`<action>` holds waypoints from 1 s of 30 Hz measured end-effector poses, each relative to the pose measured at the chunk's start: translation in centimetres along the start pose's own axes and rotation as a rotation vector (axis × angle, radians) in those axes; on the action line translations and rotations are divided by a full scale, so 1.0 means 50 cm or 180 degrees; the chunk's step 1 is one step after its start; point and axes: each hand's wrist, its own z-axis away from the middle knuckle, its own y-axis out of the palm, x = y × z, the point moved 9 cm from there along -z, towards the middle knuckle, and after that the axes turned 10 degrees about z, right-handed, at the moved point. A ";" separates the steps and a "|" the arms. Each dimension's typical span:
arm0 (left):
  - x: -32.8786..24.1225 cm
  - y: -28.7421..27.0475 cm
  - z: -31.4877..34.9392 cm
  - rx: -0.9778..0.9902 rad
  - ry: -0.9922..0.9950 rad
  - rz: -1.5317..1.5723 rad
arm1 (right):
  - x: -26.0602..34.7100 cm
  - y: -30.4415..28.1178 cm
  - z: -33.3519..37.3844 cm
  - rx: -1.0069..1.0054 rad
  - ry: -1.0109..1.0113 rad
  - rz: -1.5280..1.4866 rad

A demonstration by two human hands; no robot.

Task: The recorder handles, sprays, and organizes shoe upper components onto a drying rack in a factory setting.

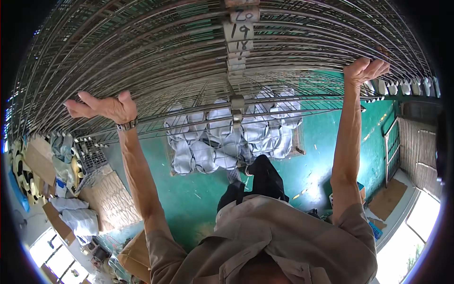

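Observation:
A tall stack of wire rack shelves [179, 52] spans the view above and in front of me, its thin metal rods running side to side. My left hand [106, 106] is at the left part of the rack, its bent fingers hooked on a wire shelf and the thumb apart from them. On the right, my right hand [364, 71] has its fingers curled over the rods of the same rack. Both arms are raised and stretched wide. The rods partly hide what the fingertips touch.
Below the rack, pale grey padded pieces [208, 156] lie in rows on a low wire shelf by my feet. The floor [317, 146] is green. Cardboard [111, 199] and bagged goods [78, 217] sit at left. A metal frame [391, 151] stands at right.

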 end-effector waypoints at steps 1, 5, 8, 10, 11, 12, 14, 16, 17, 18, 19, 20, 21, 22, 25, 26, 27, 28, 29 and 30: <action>0.000 -0.001 0.000 -0.0010 -0.0010 0.0006 | -0.001 -0.003 -0.001 -0.0031 0.0035 -0.0005; -0.005 -0.007 0.003 0.0116 0.0119 -0.0026 | 0.000 -0.010 0.003 -0.0128 -0.0063 -0.0071; 0.013 0.006 -0.001 0.0003 0.0101 0.0006 | 0.025 -0.010 0.007 -0.0256 -0.0426 0.0001; 0.024 0.008 0.001 -0.0107 0.0058 0.0078 | -0.009 0.038 0.050 -0.0296 -0.0767 0.0598; 0.028 -0.010 -0.003 -0.0137 0.0049 0.0107 | -0.044 0.076 0.060 -0.0279 -0.0714 0.0466; 0.025 -0.012 0.004 -0.0043 -0.0026 0.0136 | -0.089 0.098 0.068 -0.0222 -0.0715 0.0342; 0.019 -0.011 -0.004 0.0384 -0.0399 0.0086 | -0.082 0.108 0.091 0.0424 -0.1288 0.1125; -0.050 -0.022 0.024 0.1967 -0.0433 -0.2012 | -0.004 -0.026 0.070 0.0395 -0.0986 0.0822; -0.039 -0.008 0.096 0.3429 -0.0598 -0.3909 | 0.043 -0.088 0.020 0.0321 -0.0969 0.0800; -0.014 -0.036 0.105 0.3340 -0.0581 -0.3963 | 0.103 -0.143 -0.021 0.0260 -0.0812 0.0708; -0.028 -0.080 0.081 0.2111 -0.0293 -0.1951 | 0.134 -0.177 -0.045 0.0199 -0.0632 0.0603; -0.063 -0.148 0.060 0.0863 0.0000 0.0100 | 0.137 -0.196 -0.053 0.0162 -0.0522 0.0528; -0.094 -0.145 0.041 0.0860 0.0013 0.0149 | 0.126 -0.200 -0.040 0.0177 -0.0437 0.0473; -0.068 -0.083 0.048 0.2393 -0.0423 -0.2185 | 0.090 -0.183 -0.013 0.0211 -0.0358 0.0417; 0.000 -0.073 0.062 0.3772 -0.1016 -0.4391 | -0.006 -0.069 0.026 0.0178 -0.0113 0.0174; 0.003 -0.071 0.059 0.3767 -0.1183 -0.4198 | -0.020 -0.054 0.029 0.0156 -0.0035 0.0067; 0.001 -0.062 0.075 0.3945 -0.1361 -0.4019 | -0.034 -0.061 0.039 0.0132 0.0032 -0.0037; 0.042 -0.058 0.076 0.3886 -0.1383 -0.4075 | -0.026 -0.040 0.032 0.0077 0.0151 -0.0175; 0.024 -0.044 0.020 0.2209 -0.0494 -0.2031 | -0.006 -0.030 0.023 0.0230 0.0228 0.0009; -0.009 -0.128 -0.010 0.0540 0.0387 0.0057 | -0.007 -0.035 0.010 0.0205 0.0270 -0.0035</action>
